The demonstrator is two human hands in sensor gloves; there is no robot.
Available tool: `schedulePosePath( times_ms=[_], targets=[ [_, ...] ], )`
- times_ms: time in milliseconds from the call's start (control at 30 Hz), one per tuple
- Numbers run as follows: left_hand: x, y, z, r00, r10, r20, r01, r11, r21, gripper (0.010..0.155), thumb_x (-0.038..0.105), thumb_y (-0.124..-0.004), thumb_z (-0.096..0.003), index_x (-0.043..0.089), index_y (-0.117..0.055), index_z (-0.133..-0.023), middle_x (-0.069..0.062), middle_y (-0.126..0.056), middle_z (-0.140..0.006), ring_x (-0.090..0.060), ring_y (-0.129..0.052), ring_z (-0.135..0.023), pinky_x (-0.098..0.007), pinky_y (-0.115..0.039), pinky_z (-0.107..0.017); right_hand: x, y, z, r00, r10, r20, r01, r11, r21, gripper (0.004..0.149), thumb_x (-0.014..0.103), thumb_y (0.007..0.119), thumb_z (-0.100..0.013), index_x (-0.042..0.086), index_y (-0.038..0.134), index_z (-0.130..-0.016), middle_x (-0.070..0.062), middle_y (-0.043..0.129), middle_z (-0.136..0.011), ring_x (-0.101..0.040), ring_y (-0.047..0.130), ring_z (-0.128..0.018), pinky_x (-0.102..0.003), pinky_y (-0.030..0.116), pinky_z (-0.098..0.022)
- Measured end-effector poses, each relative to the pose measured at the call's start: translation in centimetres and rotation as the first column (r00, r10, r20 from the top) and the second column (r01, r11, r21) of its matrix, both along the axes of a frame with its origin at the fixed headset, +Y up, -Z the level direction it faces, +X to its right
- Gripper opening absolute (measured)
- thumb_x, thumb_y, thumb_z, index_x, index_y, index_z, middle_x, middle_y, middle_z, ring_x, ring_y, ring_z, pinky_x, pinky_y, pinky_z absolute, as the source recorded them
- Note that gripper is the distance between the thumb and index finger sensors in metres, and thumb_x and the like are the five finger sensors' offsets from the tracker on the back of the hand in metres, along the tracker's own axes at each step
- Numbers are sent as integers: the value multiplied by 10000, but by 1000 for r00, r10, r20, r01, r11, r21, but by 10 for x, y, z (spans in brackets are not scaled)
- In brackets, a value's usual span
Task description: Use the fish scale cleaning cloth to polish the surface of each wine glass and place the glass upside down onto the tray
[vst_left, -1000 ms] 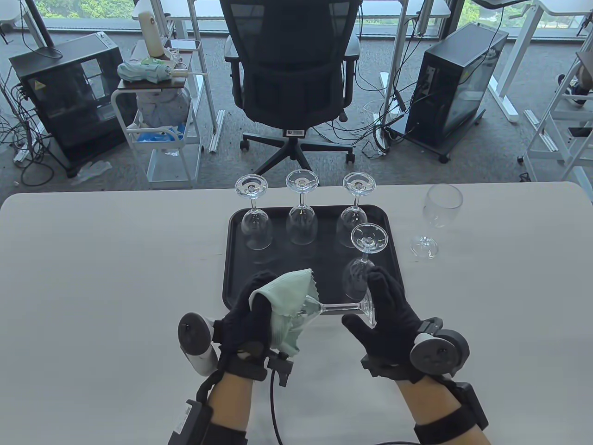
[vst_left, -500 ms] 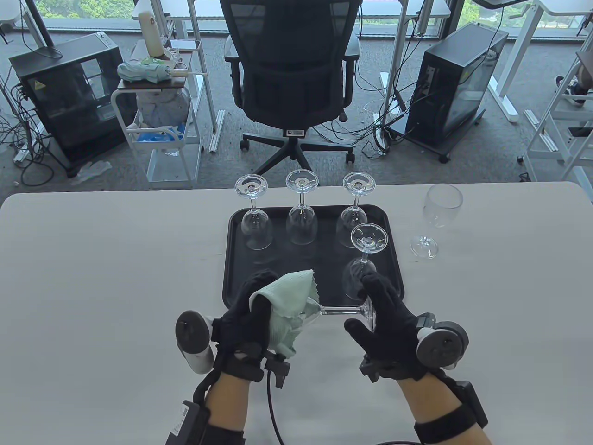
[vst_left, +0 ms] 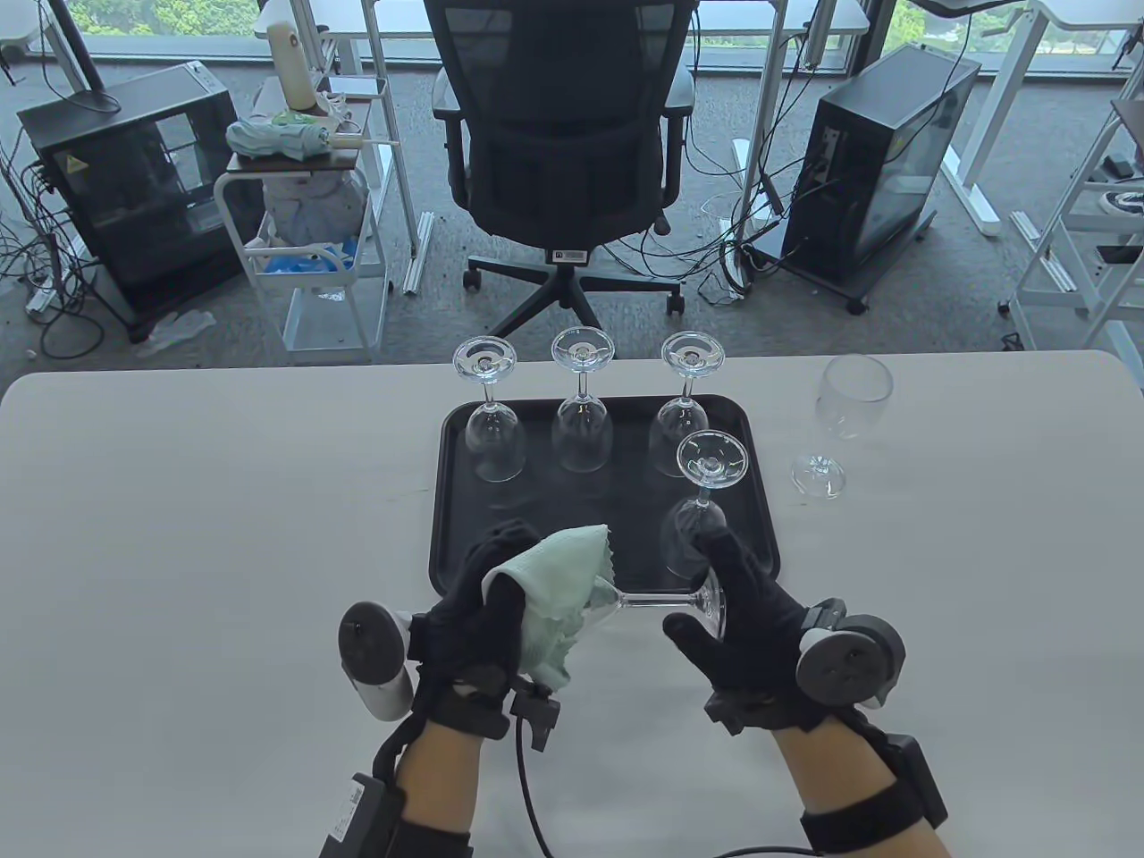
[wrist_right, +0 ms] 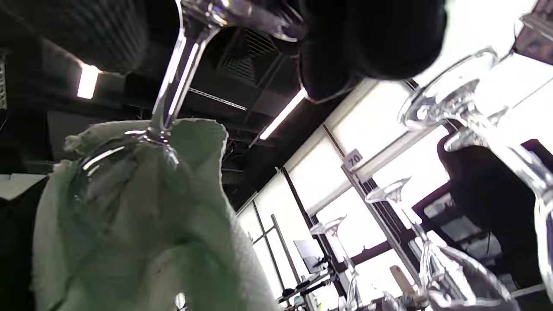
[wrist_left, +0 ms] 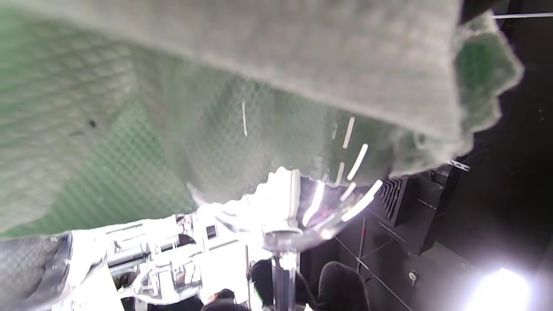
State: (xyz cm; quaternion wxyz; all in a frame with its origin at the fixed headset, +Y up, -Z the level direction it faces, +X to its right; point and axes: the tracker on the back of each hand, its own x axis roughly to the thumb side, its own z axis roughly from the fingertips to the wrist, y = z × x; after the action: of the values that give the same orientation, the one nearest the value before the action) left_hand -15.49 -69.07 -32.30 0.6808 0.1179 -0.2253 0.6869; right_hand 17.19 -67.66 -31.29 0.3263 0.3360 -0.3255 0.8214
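A clear wine glass (vst_left: 657, 600) lies sideways in the air above the table's near side, stem (wrist_right: 173, 82) pointing right. My left hand (vst_left: 487, 590) grips its bowl through the pale green cloth (vst_left: 559, 594), which wraps most of the bowl (wrist_left: 298, 203). My right hand (vst_left: 737, 608) holds the foot of the glass between thumb and fingers. Behind them lies the black tray (vst_left: 456, 500) with several glasses standing upside down, one (vst_left: 702, 509) close to my right hand. One more glass (vst_left: 845, 416) stands upright on the table to the tray's right.
The white table (vst_left: 179, 536) spreads wide to the left and right of the tray. An office chair (vst_left: 572, 152) stands beyond the far edge, with a white trolley (vst_left: 308, 232) and computer towers on the floor behind.
The hands and the held glass barely shifted; my right hand has turned slightly at the glass's foot, and the cloth has moved a little on the bowl.
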Motion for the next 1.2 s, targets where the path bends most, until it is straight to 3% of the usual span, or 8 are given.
schedulePosePath(
  times_ms=[100, 233, 300, 500, 733, 967, 1033, 1200],
  targets=[
    [7, 4, 4, 999, -24, -35, 26, 999, 34, 570, 638, -678, -549, 304, -667, -1011, -47, -598, -1124, -366, -680, -989, -619, -809, -558, 5, 0, -3, 996, -92, -15, 91, 993, -76, 807, 647, 780, -485, 313, 338, -1072, -141, 628, -991, -305, 913, -578, -359, 881, -358],
    [10, 7, 8, 994, -63, -88, 74, 990, 120, 572, 644, -684, -535, 320, -664, -1006, -32, -584, -1130, -355, -665, -1002, -620, -799, -572, 8, -6, -11, 969, -246, -5, 221, 877, -428, 767, 696, 692, -509, 256, 436, -1083, -179, 713, -921, -294, 929, -467, -343, 865, -259],
    [7, 8, 7, 993, -75, -89, 85, 989, 121, 563, 638, -688, -536, 318, -675, -999, -34, -599, -1123, -354, -679, -993, -616, -809, -561, 7, -6, -10, 971, -238, -40, 201, 890, -410, 794, 691, 708, -508, 255, 399, -1094, -188, 681, -952, -322, 917, -505, -374, 859, -294],
    [4, 6, 5, 1000, -21, -14, 21, 1000, 12, 560, 632, -678, -556, 304, -675, -1010, -47, -597, -1127, -365, -678, -991, -621, -805, -558, 5, 2, 2, 1000, 1, -3, -1, 999, 47, 910, 660, 802, -466, 303, 231, -1077, -128, 540, -1069, -313, 913, -622, -388, 885, -397],
    [11, 6, 8, 995, -62, -81, 71, 992, 108, 570, 653, -674, -538, 332, -661, -1009, -28, -579, -1134, -351, -663, -1004, -608, -807, -564, 10, -3, -9, 965, -263, -18, 229, 870, -437, 768, 678, 713, -511, 244, 445, -1084, -191, 710, -926, -306, 931, -448, -358, 860, -244],
    [6, 4, 5, 1000, -17, -23, 17, 1000, 2, 561, 635, -671, -559, 310, -665, -1016, -47, -584, -1133, -365, -669, -996, -616, -807, -554, 6, 3, 2, 1000, 4, 1, -4, 999, 44, 914, 631, 822, -468, 292, 232, -1078, -139, 539, -1071, -324, 916, -638, -402, 894, -413],
    [7, 4, 6, 999, -20, -45, 21, 1000, 11, 562, 638, -672, -556, 311, -672, -1012, -48, -594, -1129, -366, -679, -990, -612, -813, -547, 6, 2, 0, 999, -45, -8, 45, 999, 8, 873, 614, 821, -479, 284, 279, -1078, -148, 596, -1025, -321, 927, -604, -382, 904, -383],
    [9, 6, 9, 995, -48, -86, 57, 993, 103, 565, 647, -675, -540, 326, -672, -1005, -31, -592, -1128, -354, -674, -997, -607, -812, -555, 6, -4, -7, 968, -250, -19, 226, 902, -368, 768, 674, 708, -511, 248, 423, -1084, -195, 695, -932, -304, 933, -466, -359, 869, -261]
  ],
)
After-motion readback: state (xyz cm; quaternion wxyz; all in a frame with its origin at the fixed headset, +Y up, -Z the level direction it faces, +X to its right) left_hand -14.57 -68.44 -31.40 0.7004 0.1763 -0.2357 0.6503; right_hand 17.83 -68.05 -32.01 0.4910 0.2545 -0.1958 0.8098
